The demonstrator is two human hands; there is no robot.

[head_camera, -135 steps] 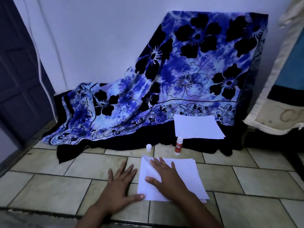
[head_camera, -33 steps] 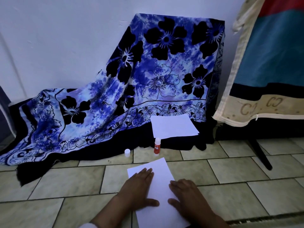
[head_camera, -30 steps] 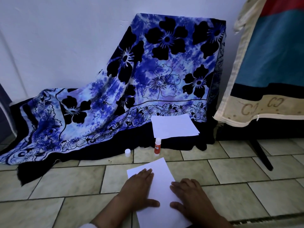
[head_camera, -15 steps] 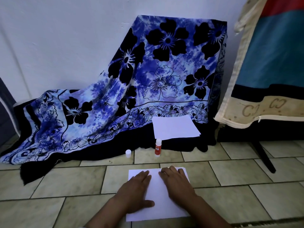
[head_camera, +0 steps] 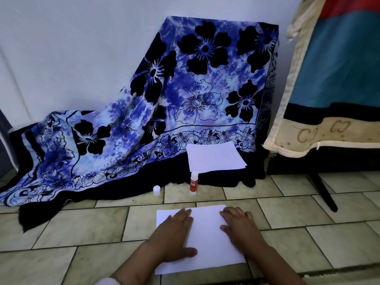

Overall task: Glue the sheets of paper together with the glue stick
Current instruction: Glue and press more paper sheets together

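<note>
White sheets of paper (head_camera: 207, 233) lie flat on the tiled floor in front of me. My left hand (head_camera: 172, 237) presses flat on their left part, fingers straight. My right hand (head_camera: 240, 229) presses flat on their right part. Beyond them a red glue stick (head_camera: 193, 183) stands upright without its cap. Its white cap (head_camera: 156, 190) stands on the floor to the left. A second stack of white paper (head_camera: 213, 157) lies on the dark cloth behind the glue stick.
A blue flowered cloth (head_camera: 164, 112) drapes over something against the white wall. At the right hangs a striped cloth (head_camera: 337, 79) above a dark stand leg (head_camera: 324, 192). Beige floor tiles (head_camera: 82, 229) spread to both sides of the sheets.
The sheets were turned from lengthwise to crosswise under my hands. My right hand has since slid out to the right part, and both hands press flat.
</note>
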